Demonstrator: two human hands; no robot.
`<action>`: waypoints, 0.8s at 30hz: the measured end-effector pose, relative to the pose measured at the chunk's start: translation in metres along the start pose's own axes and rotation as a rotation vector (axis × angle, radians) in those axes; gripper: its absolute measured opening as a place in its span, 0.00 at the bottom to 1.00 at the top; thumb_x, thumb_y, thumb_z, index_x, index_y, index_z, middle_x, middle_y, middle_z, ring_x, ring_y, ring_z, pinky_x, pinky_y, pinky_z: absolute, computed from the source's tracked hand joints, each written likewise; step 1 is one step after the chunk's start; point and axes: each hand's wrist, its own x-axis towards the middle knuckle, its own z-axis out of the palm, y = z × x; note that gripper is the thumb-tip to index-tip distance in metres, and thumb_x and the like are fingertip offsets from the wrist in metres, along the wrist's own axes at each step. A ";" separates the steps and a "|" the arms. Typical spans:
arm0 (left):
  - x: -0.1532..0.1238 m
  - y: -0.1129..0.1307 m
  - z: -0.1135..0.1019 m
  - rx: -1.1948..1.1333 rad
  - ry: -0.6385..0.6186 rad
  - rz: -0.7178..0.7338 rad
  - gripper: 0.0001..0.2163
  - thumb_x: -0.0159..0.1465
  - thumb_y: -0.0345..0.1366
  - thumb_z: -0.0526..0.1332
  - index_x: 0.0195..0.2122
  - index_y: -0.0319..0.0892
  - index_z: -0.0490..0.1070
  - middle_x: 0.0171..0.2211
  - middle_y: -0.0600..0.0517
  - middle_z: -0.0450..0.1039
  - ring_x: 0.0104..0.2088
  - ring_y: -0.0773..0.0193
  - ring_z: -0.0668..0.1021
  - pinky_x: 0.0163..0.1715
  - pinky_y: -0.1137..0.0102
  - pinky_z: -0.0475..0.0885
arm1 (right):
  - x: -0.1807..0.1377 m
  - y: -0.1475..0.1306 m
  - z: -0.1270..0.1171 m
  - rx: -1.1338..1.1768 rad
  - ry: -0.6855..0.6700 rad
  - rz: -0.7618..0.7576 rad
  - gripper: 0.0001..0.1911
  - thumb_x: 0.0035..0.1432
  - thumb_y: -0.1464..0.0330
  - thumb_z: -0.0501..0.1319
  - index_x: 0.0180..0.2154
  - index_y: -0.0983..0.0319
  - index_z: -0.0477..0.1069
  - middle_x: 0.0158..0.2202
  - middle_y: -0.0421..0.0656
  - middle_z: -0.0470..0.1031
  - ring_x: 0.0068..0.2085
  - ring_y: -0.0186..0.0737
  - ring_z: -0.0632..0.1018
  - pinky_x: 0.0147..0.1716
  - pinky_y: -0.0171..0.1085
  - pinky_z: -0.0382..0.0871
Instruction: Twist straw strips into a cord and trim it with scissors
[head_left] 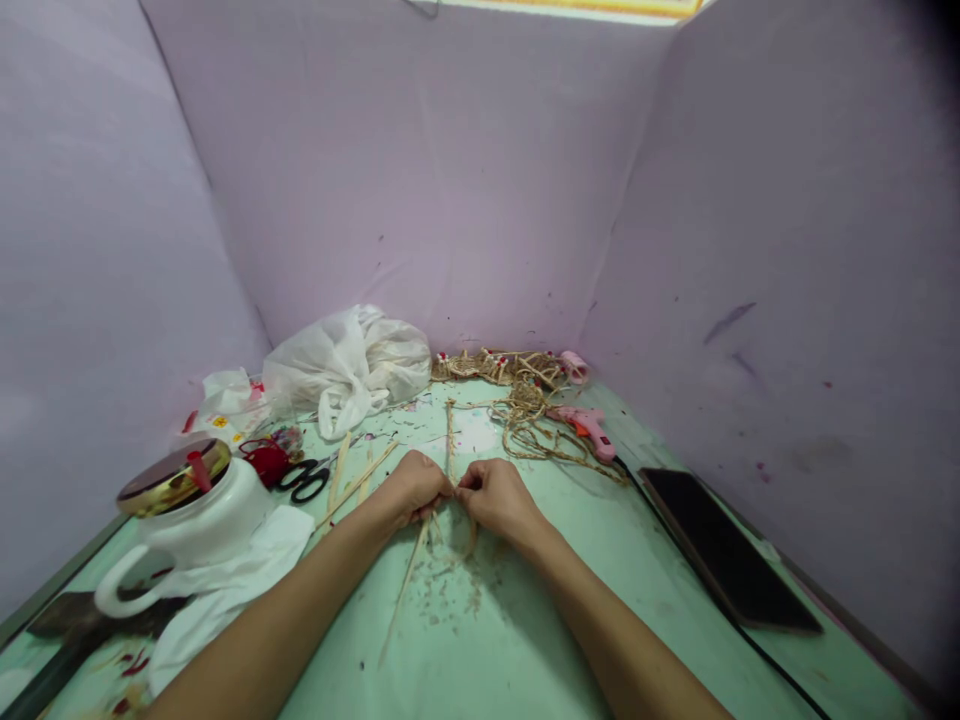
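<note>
A braided straw strip (451, 440) lies mid-table (540, 630), its long axis pointing straight away from the person, loose strands (405, 592) trailing nearward. The left hand (421, 488) and right hand (493, 494), nearly together, pinch its near end, forearms converging.

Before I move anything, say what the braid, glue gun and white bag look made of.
Braid: probably plant fibre, matt, with loose tan strands. Glue gun: likely hard plastic, smooth pink shell. White bag: seemingly thin plastic, faintly glossy, translucent, crumpled.
</note>
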 end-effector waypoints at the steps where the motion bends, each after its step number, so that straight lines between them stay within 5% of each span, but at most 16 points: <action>1: -0.001 0.001 0.001 0.001 0.007 0.000 0.09 0.42 0.28 0.56 0.10 0.39 0.57 0.03 0.58 0.50 0.07 0.73 0.57 0.09 0.76 0.48 | -0.003 -0.002 -0.001 -0.114 0.031 -0.045 0.04 0.36 0.76 0.58 0.16 0.64 0.69 0.16 0.39 0.68 0.22 0.31 0.64 0.21 0.31 0.51; 5: -0.003 0.001 0.003 -0.010 0.021 -0.016 0.09 0.42 0.28 0.55 0.09 0.39 0.57 0.03 0.57 0.50 0.07 0.72 0.57 0.09 0.75 0.49 | -0.014 -0.014 -0.001 -0.454 0.027 -0.125 0.08 0.40 0.74 0.56 0.19 0.63 0.73 0.17 0.44 0.72 0.21 0.34 0.67 0.20 0.33 0.51; 13: 0.002 -0.008 -0.001 -0.124 -0.065 0.079 0.07 0.41 0.28 0.54 0.10 0.39 0.57 0.06 0.58 0.54 0.08 0.75 0.57 0.09 0.77 0.46 | -0.027 -0.024 0.006 -0.583 -0.031 -0.233 0.09 0.44 0.72 0.56 0.21 0.62 0.75 0.21 0.46 0.75 0.21 0.35 0.68 0.20 0.34 0.49; 15: 0.004 -0.010 -0.005 -0.154 -0.103 0.111 0.07 0.41 0.28 0.55 0.11 0.39 0.56 0.07 0.59 0.53 0.08 0.77 0.55 0.09 0.77 0.45 | -0.022 -0.023 -0.002 -0.532 -0.062 -0.160 0.08 0.44 0.67 0.58 0.20 0.61 0.74 0.18 0.43 0.73 0.20 0.34 0.66 0.19 0.33 0.48; 19: 0.006 -0.011 -0.010 -0.180 -0.172 0.131 0.07 0.41 0.31 0.57 0.12 0.39 0.57 0.09 0.59 0.54 0.09 0.78 0.54 0.09 0.77 0.42 | -0.006 -0.015 -0.014 -0.179 0.178 0.025 0.10 0.47 0.66 0.57 0.18 0.62 0.69 0.20 0.43 0.72 0.23 0.33 0.68 0.19 0.31 0.51; 20: 0.006 -0.011 -0.011 -0.181 -0.185 0.132 0.07 0.41 0.31 0.56 0.12 0.39 0.57 0.09 0.59 0.54 0.09 0.78 0.54 0.09 0.77 0.42 | -0.003 -0.014 -0.013 0.007 0.128 0.105 0.08 0.47 0.68 0.57 0.19 0.63 0.68 0.21 0.43 0.72 0.23 0.33 0.68 0.19 0.30 0.53; 24: 0.007 -0.011 -0.010 -0.163 -0.207 0.148 0.05 0.40 0.30 0.54 0.12 0.39 0.57 0.10 0.59 0.55 0.09 0.78 0.54 0.10 0.77 0.43 | -0.001 -0.010 0.001 0.172 -0.069 0.208 0.09 0.48 0.69 0.53 0.21 0.64 0.68 0.16 0.39 0.68 0.16 0.30 0.65 0.16 0.29 0.57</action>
